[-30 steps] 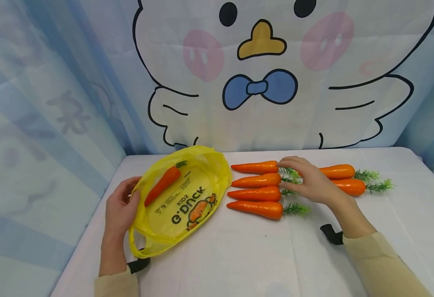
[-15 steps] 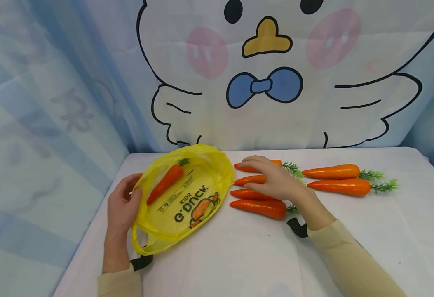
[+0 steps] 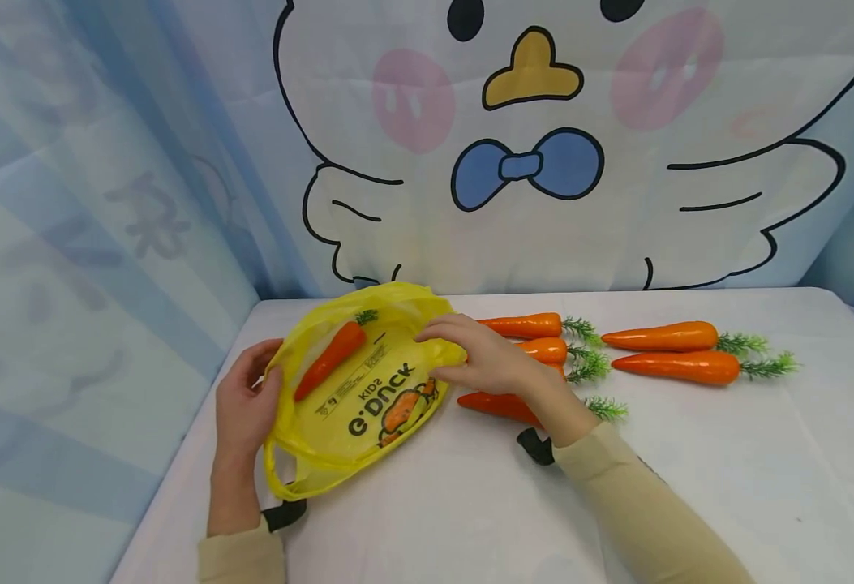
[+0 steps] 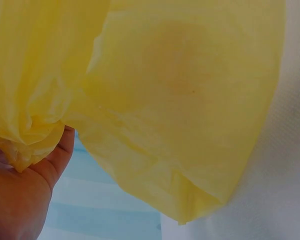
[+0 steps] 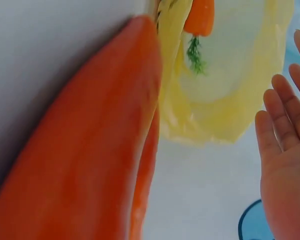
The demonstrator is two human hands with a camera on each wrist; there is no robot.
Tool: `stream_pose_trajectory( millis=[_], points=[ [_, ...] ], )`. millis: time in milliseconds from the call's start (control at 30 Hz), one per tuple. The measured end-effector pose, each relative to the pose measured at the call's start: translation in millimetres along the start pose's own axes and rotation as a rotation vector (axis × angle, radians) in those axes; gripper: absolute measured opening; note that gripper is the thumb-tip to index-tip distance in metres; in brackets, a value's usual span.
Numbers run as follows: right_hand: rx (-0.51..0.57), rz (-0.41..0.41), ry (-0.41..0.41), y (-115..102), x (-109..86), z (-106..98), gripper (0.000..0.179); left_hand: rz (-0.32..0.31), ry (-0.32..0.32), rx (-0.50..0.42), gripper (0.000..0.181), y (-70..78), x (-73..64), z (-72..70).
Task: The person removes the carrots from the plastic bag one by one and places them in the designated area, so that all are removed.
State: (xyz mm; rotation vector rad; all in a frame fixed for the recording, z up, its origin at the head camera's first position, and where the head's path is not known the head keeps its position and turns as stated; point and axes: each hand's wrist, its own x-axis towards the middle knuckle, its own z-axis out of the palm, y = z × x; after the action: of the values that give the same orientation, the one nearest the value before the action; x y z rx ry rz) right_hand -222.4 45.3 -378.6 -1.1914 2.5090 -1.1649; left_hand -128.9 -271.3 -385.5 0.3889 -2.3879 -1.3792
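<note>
A yellow plastic bag [image 3: 405,298] lies with its mouth spread, an orange carrot with a green top [image 3: 330,357] inside it. My left hand [image 3: 244,410] grips the bag's left edge, and the left wrist view shows the film bunched between thumb and fingers [image 4: 64,145]. At the bag's right rim is my right hand [image 3: 481,357], palm toward the bag and nothing in it. The right wrist view has its fingers [image 5: 287,112] fairly straight. Beneath this hand and forearm lies a row of several carrots [image 3: 525,326], partly hidden; one carrot [image 5: 90,135] looms close in that view.
Two more carrots [image 3: 678,367] lie farther right, tops pointing right. A white cloth [image 3: 726,454] covers the table. Behind it hangs a curtain [image 3: 580,235] with a cartoon figure; another blue curtain [image 3: 105,324] borders the left side.
My right hand has moved left from the carrots' green tops, over the row, to the bag's right rim. The left hand keeps its hold on the bag. The head view has shifted slightly.
</note>
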Motion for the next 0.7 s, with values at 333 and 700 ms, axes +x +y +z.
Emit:
stream_pose_trajectory(
  millis=[333, 700],
  points=[
    [0.012, -0.107, -0.018, -9.6, 29.1, 23.6, 0.043, -0.021, -0.001, -0.008, 0.038, -0.2, -0.4, -2.5],
    [0.013, -0.161, -0.052, -9.9, 47.0, 39.9, 0.042, -0.009, -0.014, -0.022, 0.037, 0.3, 0.7, -2.4]
  ],
)
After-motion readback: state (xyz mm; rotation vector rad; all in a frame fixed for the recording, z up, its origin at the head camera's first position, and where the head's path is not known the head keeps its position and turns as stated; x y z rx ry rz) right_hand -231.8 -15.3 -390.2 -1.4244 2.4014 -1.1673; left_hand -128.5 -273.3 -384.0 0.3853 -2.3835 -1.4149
